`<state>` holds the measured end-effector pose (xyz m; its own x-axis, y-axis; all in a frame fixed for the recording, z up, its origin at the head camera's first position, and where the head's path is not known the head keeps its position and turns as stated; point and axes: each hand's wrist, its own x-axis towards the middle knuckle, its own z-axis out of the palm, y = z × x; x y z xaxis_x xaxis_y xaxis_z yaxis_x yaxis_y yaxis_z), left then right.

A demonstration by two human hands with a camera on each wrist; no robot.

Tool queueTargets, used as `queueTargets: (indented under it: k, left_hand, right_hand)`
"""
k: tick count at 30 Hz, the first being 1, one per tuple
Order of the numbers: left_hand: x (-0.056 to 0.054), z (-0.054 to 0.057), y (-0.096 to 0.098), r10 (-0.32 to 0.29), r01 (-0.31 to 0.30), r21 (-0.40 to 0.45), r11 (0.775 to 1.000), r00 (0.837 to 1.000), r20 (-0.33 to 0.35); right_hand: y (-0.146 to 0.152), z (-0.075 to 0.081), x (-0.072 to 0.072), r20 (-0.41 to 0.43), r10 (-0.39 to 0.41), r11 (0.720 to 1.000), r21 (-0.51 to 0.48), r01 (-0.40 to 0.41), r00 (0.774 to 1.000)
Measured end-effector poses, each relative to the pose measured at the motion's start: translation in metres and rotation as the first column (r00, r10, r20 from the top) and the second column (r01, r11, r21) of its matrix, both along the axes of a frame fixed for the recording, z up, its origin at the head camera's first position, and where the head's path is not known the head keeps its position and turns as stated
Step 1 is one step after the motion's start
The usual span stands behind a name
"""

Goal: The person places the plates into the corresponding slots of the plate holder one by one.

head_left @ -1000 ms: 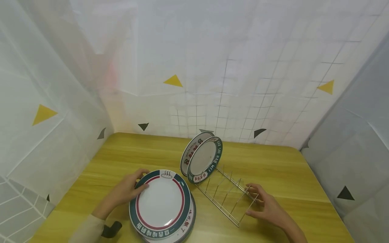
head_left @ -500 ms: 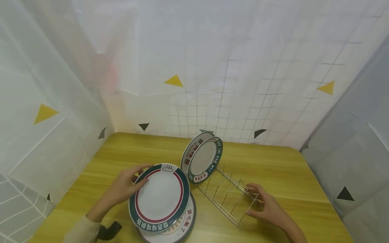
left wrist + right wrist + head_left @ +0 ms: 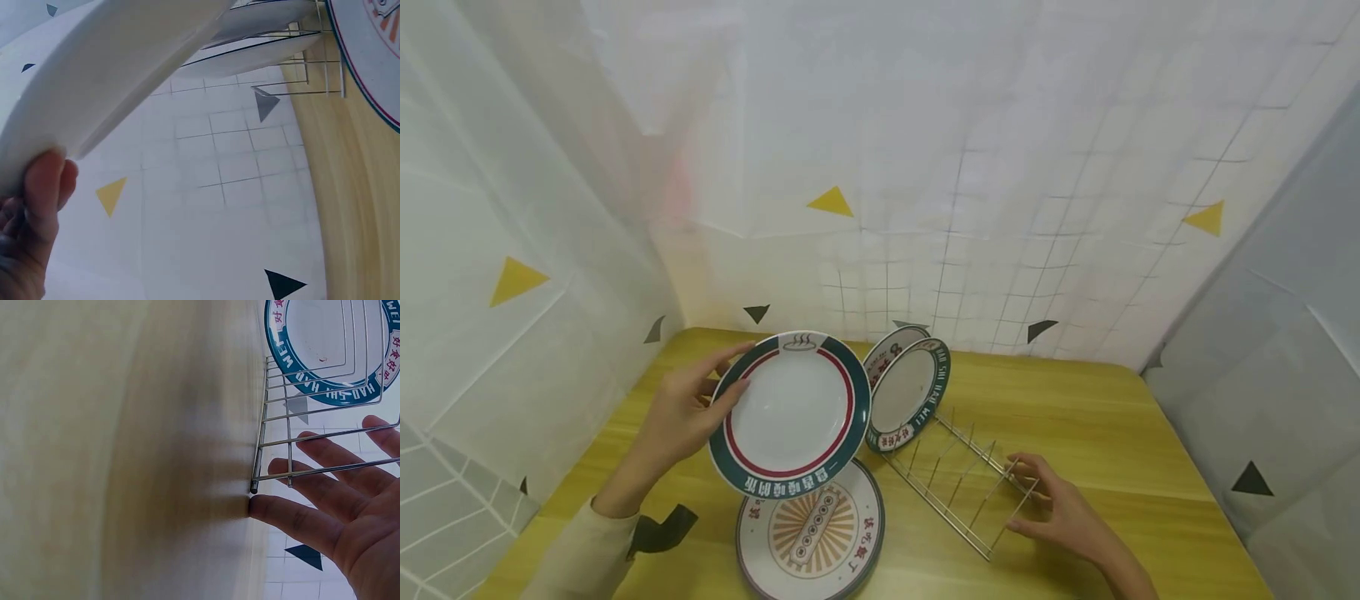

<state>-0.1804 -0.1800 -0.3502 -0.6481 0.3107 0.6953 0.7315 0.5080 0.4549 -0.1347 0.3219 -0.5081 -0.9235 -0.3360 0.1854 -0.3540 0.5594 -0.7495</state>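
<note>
My left hand [image 3: 681, 412] pinches the left rim of a white plate [image 3: 790, 412] with a green band and red ring, thumb on its face. The plate is tilted and raised above a stack of plates [image 3: 812, 533]; the top one has an orange sunburst. In the left wrist view the held plate [image 3: 106, 81] shows its white underside. My right hand [image 3: 1060, 508] rests at the near right end of a wire plate rack [image 3: 955, 483], its fingers [image 3: 306, 519] extended against and behind the wires. Two plates stand in the rack's far end, the front one green-rimmed [image 3: 906, 392].
A wood-grain table [image 3: 1075, 408] carries everything. White sheeting [image 3: 1000, 125] with grid lines and coloured triangles rises behind and at both sides. A black strap-like piece [image 3: 662, 529] hangs by my left sleeve.
My left hand has lifted the green-rimmed plate off the stack and away from me, uncovering the sunburst plate. The right hand and the rack have stayed in place.
</note>
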Motion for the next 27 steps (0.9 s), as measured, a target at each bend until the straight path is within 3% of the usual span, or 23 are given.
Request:
queueTargets:
  k: [7, 12, 18, 21, 27]
  left_hand:
    - [-0.008, 0.014, 0.018, 0.051, -0.049, 0.020, 0.999, 0.995, -0.084]
    - [-0.016, 0.028, 0.047, 0.053, -0.042, 0.065, 0.997, 0.983, -0.175]
    - [-0.024, 0.043, 0.097, -0.002, 0.027, 0.068, 0.997, 0.938, -0.347]
    - [-0.028, 0.044, 0.122, -0.023, 0.038, 0.030, 0.999, 0.920, -0.392]
    - [-0.039, 0.035, 0.156, -0.046, 0.021, -0.067, 0.998, 0.918, -0.393]
  right_hand:
    - [0.000, 0.000, 0.001, 0.022, -0.004, 1.000, 0.001, 0.004, 1.000]
    - [0.001, 0.000, 0.001, 0.026, -0.006, 1.000, -0.001, 0.006, 1.000]
    - [0.001, -0.001, 0.001, 0.028, -0.009, 1.000, -0.003, 0.009, 1.000]
    - [0.001, -0.001, 0.001, 0.015, -0.006, 1.000, 0.000, 0.006, 1.000]
    - [-0.001, -0.002, -0.001, -0.002, 0.003, 1.000, -0.002, -0.003, 1.000]
